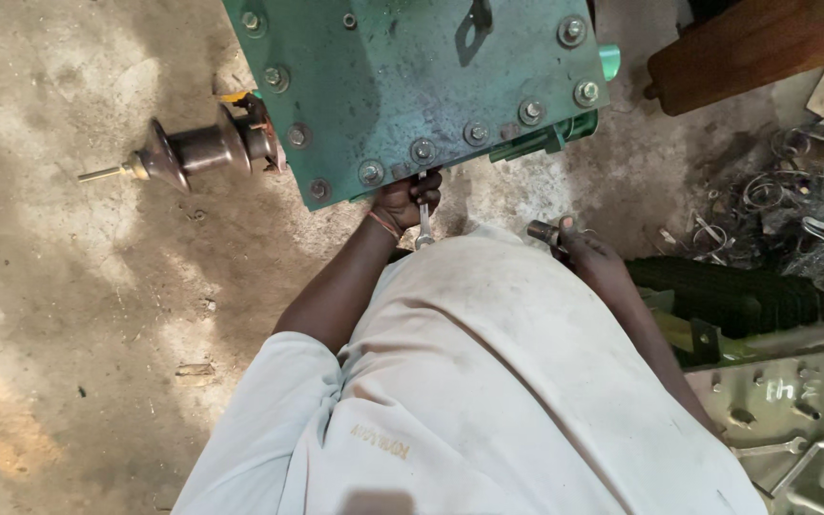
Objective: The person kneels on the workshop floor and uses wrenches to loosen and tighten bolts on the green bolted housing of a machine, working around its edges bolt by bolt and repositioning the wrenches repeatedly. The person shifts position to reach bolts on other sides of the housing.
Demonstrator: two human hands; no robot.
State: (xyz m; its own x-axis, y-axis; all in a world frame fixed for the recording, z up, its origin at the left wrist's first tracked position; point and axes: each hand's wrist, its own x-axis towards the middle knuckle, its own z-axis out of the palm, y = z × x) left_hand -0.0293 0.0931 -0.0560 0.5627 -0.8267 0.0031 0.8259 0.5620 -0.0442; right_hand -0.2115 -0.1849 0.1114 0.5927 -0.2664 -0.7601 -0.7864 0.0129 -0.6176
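Seen from above, the person bends over a green metal box (412, 76) that fills the upper middle of the frame, its lid ringed with bolts (422, 150) along the lower edge. The left hand (405, 201) reaches forward from the centre of the frame, arm stretched out and slightly bent at the elbow, a red band at the wrist. Its fingers are curled in a tight grip around a thin metal wrench (423, 215), which stands nearly upright in the picture with its top end just under the bolts at the box's lower edge; whether it is seated on a bolt I cannot tell. The right hand (579, 246) sits right of centre, drawn closer to the body, the forearm running down toward the lower right. Its fingers close in a narrow grip on a small dark metal cylinder (543, 231), held just off the edge of the pale shirt (488, 372) that covers the lower half of the frame. A brown ribbed insulator (197, 153) sticks out from the box's left side over the dusty concrete floor (69, 286). At the right edge lies a tangle of scrap wire (793, 191), and in the lower right corner a pale plate (793, 410) carries loose spanners.
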